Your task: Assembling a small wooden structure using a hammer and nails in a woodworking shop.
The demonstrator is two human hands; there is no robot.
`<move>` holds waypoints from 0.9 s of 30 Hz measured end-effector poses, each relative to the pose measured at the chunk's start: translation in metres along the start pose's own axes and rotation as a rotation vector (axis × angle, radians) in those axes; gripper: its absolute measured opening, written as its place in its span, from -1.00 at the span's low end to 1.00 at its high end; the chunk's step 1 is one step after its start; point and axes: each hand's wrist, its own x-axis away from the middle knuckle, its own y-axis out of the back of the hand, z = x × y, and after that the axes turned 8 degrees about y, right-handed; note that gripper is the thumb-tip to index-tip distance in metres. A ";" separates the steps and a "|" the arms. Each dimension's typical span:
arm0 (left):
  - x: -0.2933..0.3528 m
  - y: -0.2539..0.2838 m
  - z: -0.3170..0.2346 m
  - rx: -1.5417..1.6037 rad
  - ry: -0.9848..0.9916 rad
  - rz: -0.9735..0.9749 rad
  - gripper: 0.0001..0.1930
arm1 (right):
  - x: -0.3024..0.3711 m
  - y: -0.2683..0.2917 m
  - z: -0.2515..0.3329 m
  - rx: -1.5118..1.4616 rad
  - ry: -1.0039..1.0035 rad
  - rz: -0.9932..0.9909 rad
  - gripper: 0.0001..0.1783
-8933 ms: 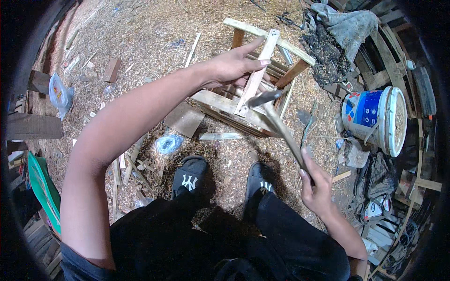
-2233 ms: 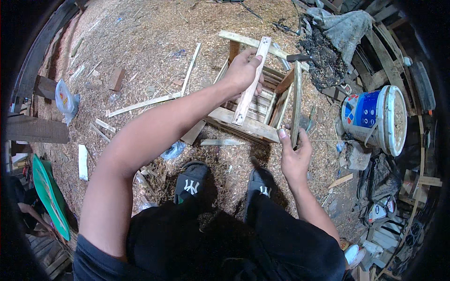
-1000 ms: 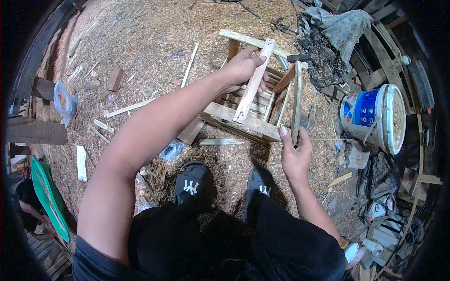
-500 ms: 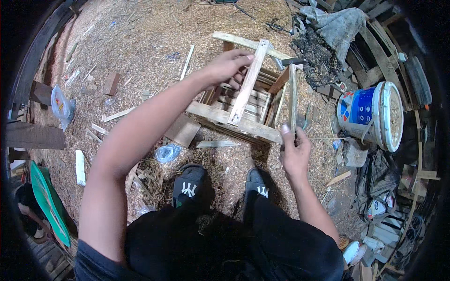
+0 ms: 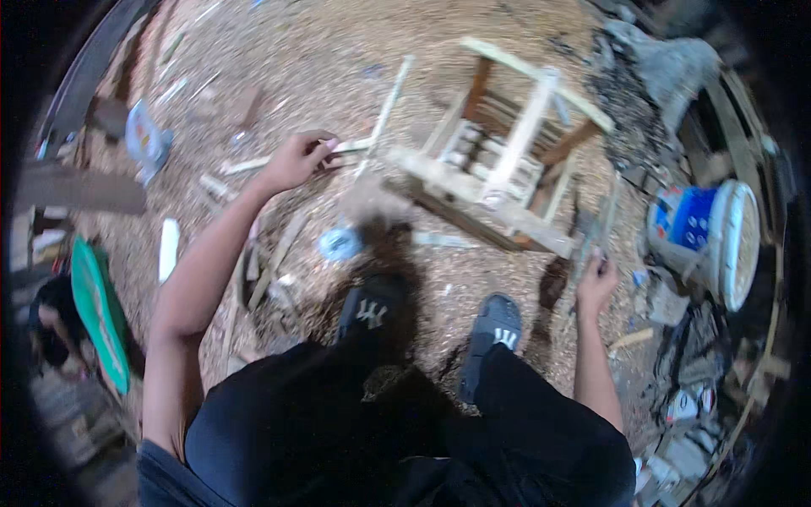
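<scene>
My left hand (image 5: 302,160) is off to the left of a slatted wooden frame (image 5: 473,211), fingers loosely bent and apart, over a thin wooden strip (image 5: 245,166). Blur hides whether the fingertips touch that strip; no grip on it shows. A second, longer strip (image 5: 395,97) crosses near its far end. The crate-like frame stands on the ground with a pale bar (image 5: 525,127) across its top. To the right of the frame, my right hand (image 5: 598,283) is closed around the handle of a hammer (image 5: 610,211), which is smeared by motion.
Wood shavings and offcuts cover the ground (image 5: 338,68). A white and blue bucket (image 5: 688,228) lies at the right, with a grey cloth (image 5: 663,63) beyond it. A clear plastic bundle (image 5: 340,244) is near my feet. Another person (image 5: 55,325) is partly visible beside a green object (image 5: 100,313).
My left hand has left the frame's top bar and moved left to the strip. My right hand has drawn the hammer away from the frame, to the right. The whole view has turned.
</scene>
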 end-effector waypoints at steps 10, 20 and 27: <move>0.112 0.029 0.113 -0.260 0.091 -0.183 -0.73 | 0.022 -0.013 -0.067 0.133 -0.012 0.350 -0.65; 0.133 -0.045 0.120 -0.232 -0.187 -0.045 -0.81 | 0.041 -0.016 -0.109 0.155 0.095 0.449 -0.70; 0.116 -0.074 0.107 -0.214 -0.384 -0.082 -0.86 | 0.061 -0.034 -0.090 0.201 0.240 0.477 -0.69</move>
